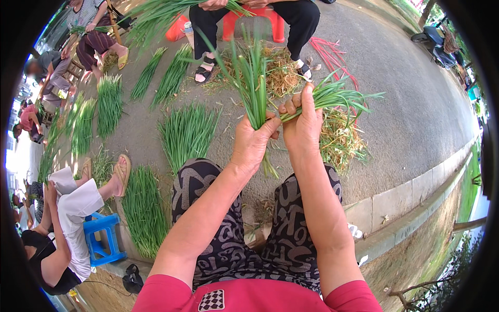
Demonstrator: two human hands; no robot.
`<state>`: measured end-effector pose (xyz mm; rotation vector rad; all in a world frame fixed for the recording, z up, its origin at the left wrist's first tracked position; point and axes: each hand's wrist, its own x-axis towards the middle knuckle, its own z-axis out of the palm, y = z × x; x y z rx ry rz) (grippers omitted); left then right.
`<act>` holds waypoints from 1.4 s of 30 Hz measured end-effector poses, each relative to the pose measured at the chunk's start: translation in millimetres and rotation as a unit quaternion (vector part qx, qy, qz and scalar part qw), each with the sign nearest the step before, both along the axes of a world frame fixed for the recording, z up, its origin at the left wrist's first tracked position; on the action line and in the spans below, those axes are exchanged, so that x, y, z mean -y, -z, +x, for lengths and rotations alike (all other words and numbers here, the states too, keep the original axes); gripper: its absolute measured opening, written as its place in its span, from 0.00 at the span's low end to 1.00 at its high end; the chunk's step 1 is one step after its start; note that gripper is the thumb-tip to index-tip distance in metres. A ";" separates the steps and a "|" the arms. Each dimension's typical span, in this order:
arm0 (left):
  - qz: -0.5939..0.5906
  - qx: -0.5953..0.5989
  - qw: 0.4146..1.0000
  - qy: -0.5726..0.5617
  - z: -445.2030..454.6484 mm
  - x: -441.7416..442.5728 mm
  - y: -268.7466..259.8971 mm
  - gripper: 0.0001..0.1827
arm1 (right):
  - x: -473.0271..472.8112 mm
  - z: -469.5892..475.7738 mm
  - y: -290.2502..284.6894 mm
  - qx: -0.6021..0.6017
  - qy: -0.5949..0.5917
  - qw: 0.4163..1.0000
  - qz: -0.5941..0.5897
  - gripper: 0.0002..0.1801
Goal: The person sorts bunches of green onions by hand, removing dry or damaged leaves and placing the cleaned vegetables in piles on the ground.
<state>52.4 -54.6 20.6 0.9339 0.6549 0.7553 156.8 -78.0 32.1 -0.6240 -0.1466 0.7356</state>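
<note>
A bunch of long green stalks [253, 91], like Chinese chives or scallions, stands fanned upward in my left hand [252, 138]. Its lower ends poke out beneath that fist. My right hand [303, 117] grips a second, thinner bunch of greens [337, 95], whose leaves spread to the right. Both hands meet at their fingertips in front of my knees. Whether the fingertips share a stalk between them is too small to tell. Below the right hand lies a heap of yellowed trimmings [339, 140]. A bundle of greens [187, 134] rests on the pavement left of my left hand.
Opposite me a person sits on a red plastic stool [253, 23] holding greens, with dry trimmings [278, 72] at their feet. Red strips [331, 54] lie to the right. More bundles [144, 210] line the left, near a blue stool [103, 238] and seated people. A kerb [413, 195] runs right.
</note>
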 end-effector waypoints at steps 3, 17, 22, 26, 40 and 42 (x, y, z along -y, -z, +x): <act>0.003 0.005 1.000 -0.011 5.0 -1.5 0.9 0.09 | -2.2 3.2 3.7 -0.006 -0.007 1.000 0.006 0.10; 0.079 -0.003 0.997 0.001 3.3 0.5 -5.5 0.11 | 0.7 -0.6 -1.6 -0.094 -0.076 0.993 0.016 0.11; 0.063 -0.013 0.997 0.049 -2.6 4.4 -12.5 0.11 | 10.0 14.1 10.0 -0.081 -0.110 0.989 0.052 0.14; -0.086 0.048 0.995 0.035 -16.8 -11.0 -13.1 0.15 | 16.6 9.5 -14.0 -0.051 -0.113 0.992 -0.034 0.11; -0.148 0.256 0.955 0.007 -45.8 -31.5 -17.9 0.17 | 70.7 -4.1 -11.0 0.099 -0.297 0.929 -0.200 0.16; -0.140 0.264 0.954 0.007 -46.4 -29.5 -21.8 0.18 | 73.0 -13.0 -12.5 0.110 -0.333 0.908 -0.229 0.21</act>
